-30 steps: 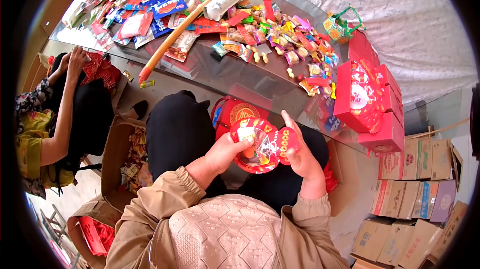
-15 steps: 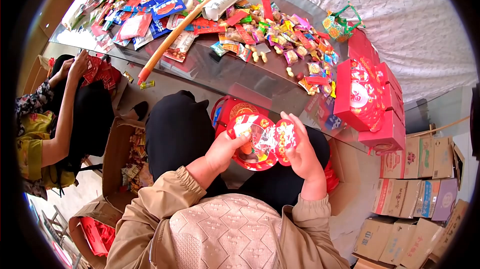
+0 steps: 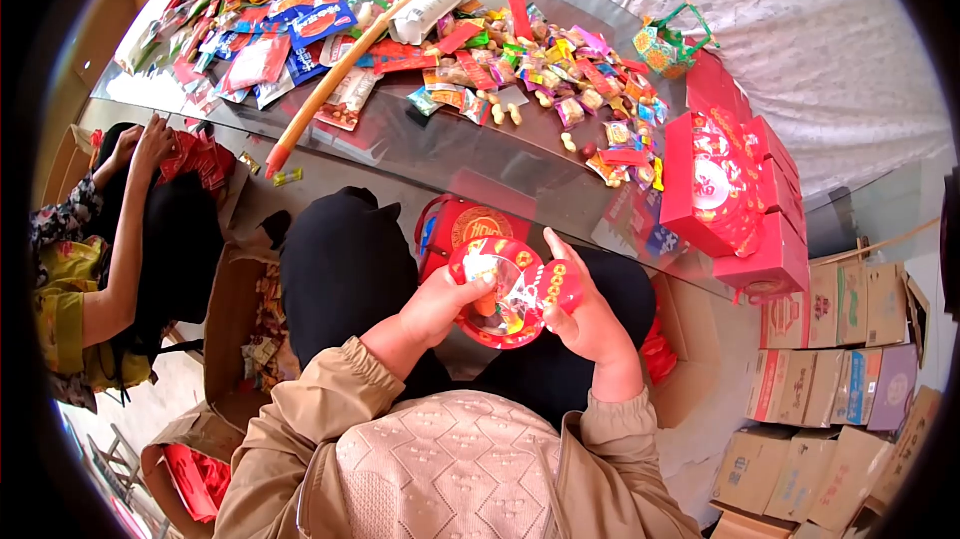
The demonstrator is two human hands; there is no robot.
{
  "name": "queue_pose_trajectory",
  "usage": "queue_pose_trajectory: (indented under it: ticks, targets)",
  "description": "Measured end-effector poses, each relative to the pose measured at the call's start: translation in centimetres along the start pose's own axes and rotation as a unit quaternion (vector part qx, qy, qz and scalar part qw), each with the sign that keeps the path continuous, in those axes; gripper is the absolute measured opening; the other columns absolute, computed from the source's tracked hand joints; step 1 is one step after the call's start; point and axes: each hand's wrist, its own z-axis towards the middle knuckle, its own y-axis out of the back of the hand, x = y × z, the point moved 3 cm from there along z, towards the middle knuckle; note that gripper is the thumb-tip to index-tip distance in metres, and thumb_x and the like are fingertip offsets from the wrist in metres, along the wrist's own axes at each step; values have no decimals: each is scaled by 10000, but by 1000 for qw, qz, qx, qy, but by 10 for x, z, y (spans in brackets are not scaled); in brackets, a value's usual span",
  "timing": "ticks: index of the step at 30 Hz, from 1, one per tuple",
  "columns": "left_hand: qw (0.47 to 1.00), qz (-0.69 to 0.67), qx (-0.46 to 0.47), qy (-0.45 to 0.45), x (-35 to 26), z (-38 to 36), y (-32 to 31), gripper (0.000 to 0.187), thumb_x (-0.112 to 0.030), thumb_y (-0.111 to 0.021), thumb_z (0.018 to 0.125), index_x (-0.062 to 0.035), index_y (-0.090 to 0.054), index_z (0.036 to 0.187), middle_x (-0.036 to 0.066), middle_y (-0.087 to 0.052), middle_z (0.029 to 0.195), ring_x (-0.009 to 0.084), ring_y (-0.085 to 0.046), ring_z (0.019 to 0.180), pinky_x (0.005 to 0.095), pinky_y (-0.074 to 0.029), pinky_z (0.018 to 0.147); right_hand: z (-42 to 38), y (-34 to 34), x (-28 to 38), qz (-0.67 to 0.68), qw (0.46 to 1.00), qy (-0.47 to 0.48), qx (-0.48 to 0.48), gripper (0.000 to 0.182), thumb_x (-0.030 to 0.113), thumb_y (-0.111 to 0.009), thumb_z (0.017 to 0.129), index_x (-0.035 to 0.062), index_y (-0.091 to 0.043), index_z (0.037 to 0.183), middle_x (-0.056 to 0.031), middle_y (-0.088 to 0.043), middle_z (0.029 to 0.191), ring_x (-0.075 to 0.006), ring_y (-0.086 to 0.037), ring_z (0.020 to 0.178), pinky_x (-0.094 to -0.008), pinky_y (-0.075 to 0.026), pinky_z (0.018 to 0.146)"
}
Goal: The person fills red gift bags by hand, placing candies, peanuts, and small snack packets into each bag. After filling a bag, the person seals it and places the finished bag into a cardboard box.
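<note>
Above my lap I hold a shiny red gourd-shaped candy bag (image 3: 515,284) with gold print and a clear round window. Small colourful contents show through the window. My left hand (image 3: 440,304) grips its left side, thumb over the front. My right hand (image 3: 585,309) holds the narrower right end, thumb on the near edge and fingers behind it. Just beyond, a red box-like bag with a gold round emblem (image 3: 482,229) stands near my knees.
A glass table (image 3: 400,154) carries piled snack packets (image 3: 290,29), wrapped candies with peanuts (image 3: 560,79), a long wooden stick (image 3: 360,54) and red gift boxes (image 3: 735,189). Cardboard cartons (image 3: 800,379) stand right, an open carton (image 3: 235,329) left. Another person's hands (image 3: 140,147) work at left.
The candy bag tilts a little in my hands, and my right thumb now presses on its near edge. The view has shifted slightly. The other person's hands moved slightly.
</note>
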Motion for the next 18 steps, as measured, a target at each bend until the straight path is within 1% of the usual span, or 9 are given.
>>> queue_pose_trajectory:
  ticks: [2, 7, 8, 9, 12, 13, 16, 17, 18]
  targets:
    - [1000, 13, 6, 6, 3, 2, 6, 161, -194, -672, 970, -56, -658, 1052, 23, -687, 849, 122, -634, 786, 279, -512, 750, -2, -1, 0, 12, 1000, -6, -11, 853, 637, -545, 958, -24, -403, 1478, -277, -276, 1605, -447, -310, 1463, -463, -291, 1182]
    - [997, -20, -69, -5, -5, -1, -10, 152, -197, -662, 983, -55, -659, 1039, 23, -688, 851, 131, -636, 775, 283, -515, 745, -7, 2, -3, -19, 999, -42, -16, 888, 572, -601, 956, -28, -300, 1537, -275, -419, 1513, -431, -456, 1366, -431, -376, 1125]
    - [998, -7, -57, 2, 0, 2, -3, 168, -188, -658, 985, -46, -659, 1073, 33, -697, 896, 137, -650, 800, 294, -529, 759, -7, 3, -3, -24, 998, -49, -20, 887, 556, -607, 958, -27, -285, 1544, -273, -448, 1492, -433, -480, 1344, -428, -389, 1114]
    - [999, 6, -44, 10, 7, 5, 9, 187, -180, -654, 988, -37, -659, 1108, 44, -706, 941, 143, -664, 824, 306, -543, 773, -7, 4, -1, -22, 997, -68, -8, 870, 521, -611, 968, -25, -266, 1551, -254, -506, 1451, -378, -535, 1310, -401, -411, 1090]
    - [998, 17, -51, 15, 8, 6, 14, 245, -165, -643, 992, -19, -638, 1188, 68, -708, 1040, 166, -688, 884, 327, -569, 800, -6, 2, 1, 117, 989, -86, -24, 746, 493, -594, 989, -44, -414, 1474, -244, -498, 1469, -313, -542, 1305, -375, -412, 1081]
    - [998, 17, -62, 14, 5, 5, 12, 263, -161, -640, 993, -14, -627, 1211, 75, -704, 1067, 174, -693, 901, 332, -575, 807, -7, 4, -7, 69, 996, -12, -50, 614, 475, -539, 1029, -70, -581, 1307, -232, -504, 1472, -278, -539, 1298, -362, -409, 1073]
    - [997, -4, -71, 2, 2, 4, 16, 278, -145, -629, 993, 3, -607, 1227, 89, -698, 1084, 192, -696, 927, 348, -583, 816, -7, 12, -30, 177, 977, 36, -110, 609, 482, -453, 1066, -81, -661, 1165, -227, -496, 1484, -296, -536, 1305, -382, -397, 1088]
    - [996, -1, -92, -18, 3, 6, 19, 291, -137, -624, 992, 16, -592, 1237, 95, -698, 1074, 208, -698, 942, 361, -589, 831, -8, 15, -34, 213, 970, -13, -114, 678, 513, -335, 1085, -76, -639, 1224, -234, -468, 1508, -328, -507, 1347, -409, -366, 1132]
    - [995, -1, -98, -20, 4, 6, 22, 301, -136, -622, 993, 22, -588, 1247, 89, -697, 1089, 199, -694, 937, 357, -573, 847, -10, 13, -51, 281, 949, -40, -137, 659, 489, -306, 1097, -62, -623, 1272, -218, -475, 1510, -287, -503, 1359, -401, -354, 1147]
